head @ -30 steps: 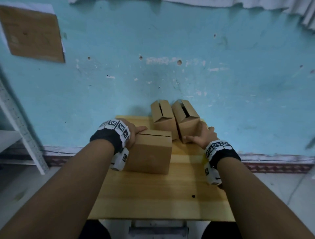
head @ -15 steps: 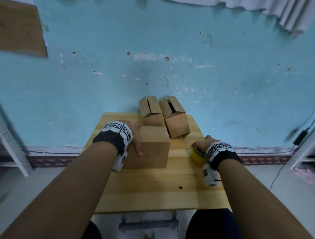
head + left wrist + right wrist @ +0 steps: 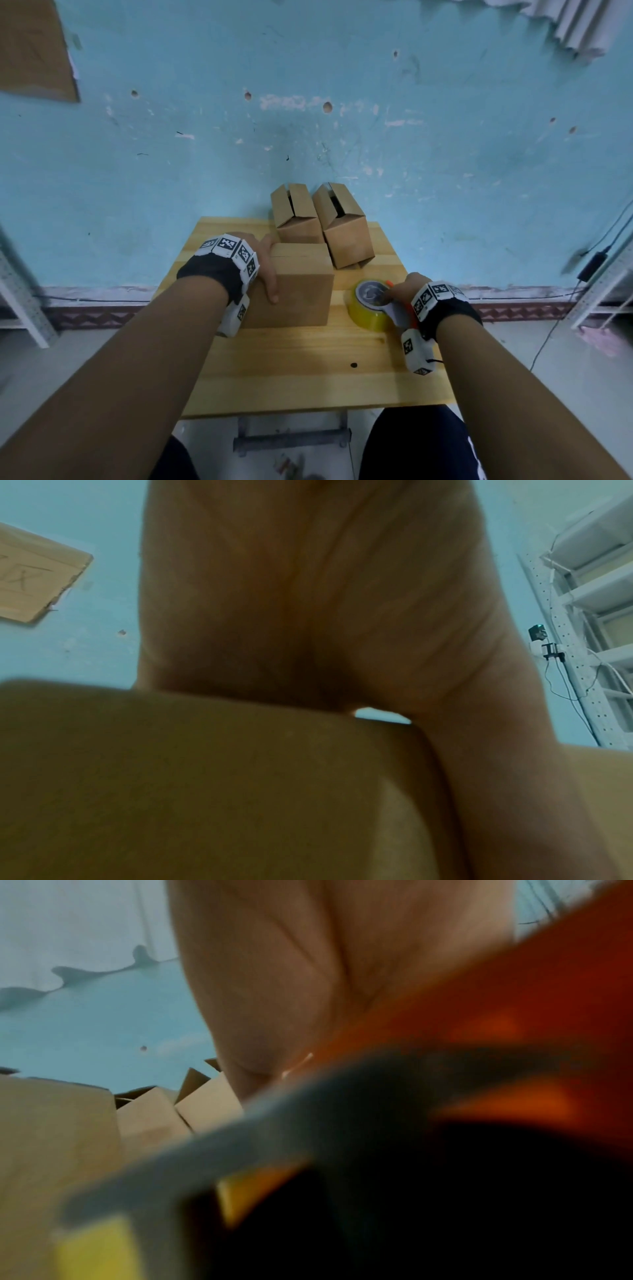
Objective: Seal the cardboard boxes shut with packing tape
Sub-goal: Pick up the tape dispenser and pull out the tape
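A closed cardboard box point(image 3: 298, 287) stands on the wooden table point(image 3: 308, 370). My left hand point(image 3: 269, 267) grips its top left corner, thumb down the front face; in the left wrist view the palm point(image 3: 308, 615) lies over the box point(image 3: 205, 791). To the right of the box sits a tape dispenser point(image 3: 371, 305) with a yellow roll and an orange and grey handle. My right hand point(image 3: 399, 293) holds it from the right, fingers on the roll's hub. In the right wrist view the orange handle point(image 3: 479, 1010) and yellow tape point(image 3: 92, 1253) are blurred.
Two more cardboard boxes point(image 3: 296, 214) point(image 3: 346, 229) with flaps ajar stand at the table's back edge against the blue wall. White metal shelving point(image 3: 603, 284) and a hanging cable stand to the right, and another rack point(image 3: 13, 298) to the left.
My right hand left the back right box, came down on the tape dispenser at the right of the table and took hold of it. My left hand stayed on the near box.
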`<state>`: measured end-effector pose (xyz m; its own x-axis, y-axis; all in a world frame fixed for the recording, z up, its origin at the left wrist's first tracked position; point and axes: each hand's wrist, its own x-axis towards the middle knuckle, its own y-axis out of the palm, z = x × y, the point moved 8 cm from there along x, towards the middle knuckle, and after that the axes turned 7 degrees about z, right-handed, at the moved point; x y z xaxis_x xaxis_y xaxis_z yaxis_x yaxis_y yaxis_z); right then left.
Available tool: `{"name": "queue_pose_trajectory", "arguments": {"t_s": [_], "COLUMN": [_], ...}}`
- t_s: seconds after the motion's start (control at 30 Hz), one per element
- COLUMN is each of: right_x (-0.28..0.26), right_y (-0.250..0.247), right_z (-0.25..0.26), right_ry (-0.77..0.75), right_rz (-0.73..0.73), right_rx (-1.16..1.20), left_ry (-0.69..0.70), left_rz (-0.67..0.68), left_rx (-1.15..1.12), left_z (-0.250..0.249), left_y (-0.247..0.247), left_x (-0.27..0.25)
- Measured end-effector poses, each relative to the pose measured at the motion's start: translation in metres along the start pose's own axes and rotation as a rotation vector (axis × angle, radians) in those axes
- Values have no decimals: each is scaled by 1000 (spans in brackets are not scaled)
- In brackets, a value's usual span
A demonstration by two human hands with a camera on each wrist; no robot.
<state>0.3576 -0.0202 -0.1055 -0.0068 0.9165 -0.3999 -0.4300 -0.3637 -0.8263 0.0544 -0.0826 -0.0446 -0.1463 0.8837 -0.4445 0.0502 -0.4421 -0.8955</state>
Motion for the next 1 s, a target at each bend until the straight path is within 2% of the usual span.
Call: {"name": "queue_pose_trajectory", "arguments": {"t_s": [0.17,0.3,0.4,0.47,0.53,0.57,0.67,0.73,0.8,0.87,0.93,1.0], "right_x": [-11,-11,-2,9,22,24,31,22,20,14,13,24], "right_y": [-5,-6,-4,-5,-3,-2,7,0,-17,-25,-16,-3], "right_z": [11,13,8,-6,-13,-14,-13,-5,0,15,24,21], "right_ry": [-113,-104,-57,55,76,78,55,-6,-68,-248,-353,-338], "right_rz": [-64,-69,-85,-112,-140,-134,3,12,-133,-210,-166,-103], "right_rx": [-306,-404,-276,-50,200,229,291,338,172,-41,-187,-324], "left_ry": [-5,-14,-23,-26,-33,-34,-40,-44,-51,-52,-48,-48], "left_rz": [-4,9,0,-4,-10,-14,-13,-9,-5,-9,-17,-13], "left_rx": [-1,-3,10,14,20,23,22,15,3,1,7,1], "left_z": [3,2,2,2,3,3,3,3,3,3,3,2], "left_y": [2,2,1,2,2,2,2,3,4,4,4,3], "left_x": [3,3,4,5,5,5,8,9,10,12,12,11]}}
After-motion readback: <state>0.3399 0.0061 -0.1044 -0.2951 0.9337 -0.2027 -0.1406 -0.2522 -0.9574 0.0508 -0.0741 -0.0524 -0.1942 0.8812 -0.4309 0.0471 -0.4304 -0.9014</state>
